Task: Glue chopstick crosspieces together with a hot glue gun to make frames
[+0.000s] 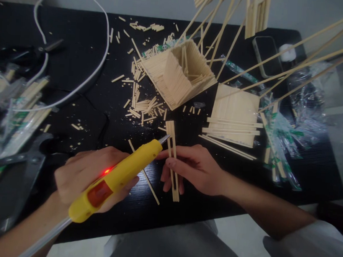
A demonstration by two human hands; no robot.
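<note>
My left hand [86, 168] is closed around a yellow hot glue gun [129, 162] with a red light glowing on it. The metal nozzle meets the upper part of a narrow frame of chopsticks [170, 127], though I cannot tell whether it touches. My right hand [199, 170] pinches this frame near its middle, thumb on top and fingers behind. Two long sticks form its sides, with a gap between them and short pieces at both ends. A loose stick [149, 185] lies on the table under the glue gun.
Behind stands a wooden stick structure [180, 75] with long sticks rising from it. Cut stick pieces [145, 106] are scattered beside it. A flat stick panel [236, 105], a phone [267, 57] and wrappers [287, 157] lie right. Pliers [34, 156] and a white cable [105, 44] lie left.
</note>
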